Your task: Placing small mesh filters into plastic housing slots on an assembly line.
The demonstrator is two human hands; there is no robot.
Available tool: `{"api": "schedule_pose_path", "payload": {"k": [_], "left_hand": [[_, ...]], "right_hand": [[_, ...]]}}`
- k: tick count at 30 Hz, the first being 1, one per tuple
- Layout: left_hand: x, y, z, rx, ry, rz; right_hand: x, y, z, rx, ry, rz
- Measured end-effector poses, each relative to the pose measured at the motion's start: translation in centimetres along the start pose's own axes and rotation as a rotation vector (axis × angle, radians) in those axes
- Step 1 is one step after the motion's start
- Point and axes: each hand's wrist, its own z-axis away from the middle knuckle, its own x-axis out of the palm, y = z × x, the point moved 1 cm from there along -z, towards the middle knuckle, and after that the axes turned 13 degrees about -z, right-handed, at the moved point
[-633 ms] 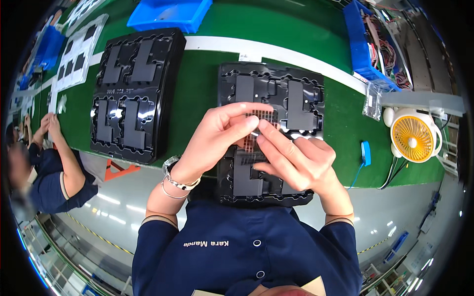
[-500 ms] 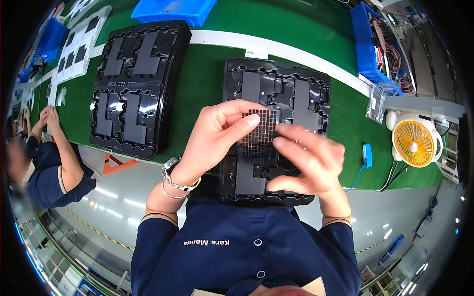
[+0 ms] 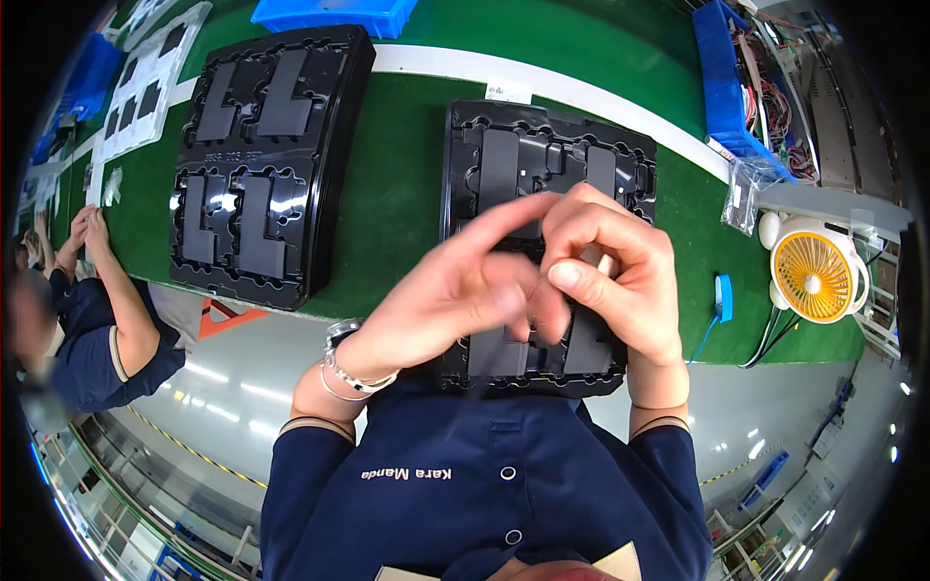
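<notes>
Bright, even overhead light; scene well exposed, shadows soft and faint. Glare: white highlights on the glossy black tray (image 3: pixel 262 165) at left, and streaked reflections of ceiling lamps along the grey floor (image 3: pixel 223 378) at the lower rim. Strong fisheye distortion: the white stripe (image 3: pixel 436 66) on the green bench bows, black vignette fills the corners. Motion blur on the left hand (image 3: pixel 441 290), fingertips smeared; right hand (image 3: pixel 620 276) sharper. Person at far left edge (image 3: pixel 68 320) soft and stretched.
</notes>
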Motion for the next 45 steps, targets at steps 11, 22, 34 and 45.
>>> {"api": "schedule_pose_path", "payload": {"k": [11,22,34,45], "left_hand": [[-1.5,-0.2,1.1,-0.022,0.389,-0.386],[-0.7,-0.4,0.4,0.064,0.522,-0.444],[-0.8,-0.6,0.5,0.077,0.474,-0.541],[-0.6,-0.4,0.4,0.053,0.471,-0.624]], "right_hand": [[1.7,-0.3,0.1,-0.011,0.147,0.299],[2.8,0.2,0.7,-0.15,0.091,0.661],[2.7,0.7,0.7,-0.146,0.091,0.679],[2.3,0.8,0.7,-0.199,0.093,0.711]]}}
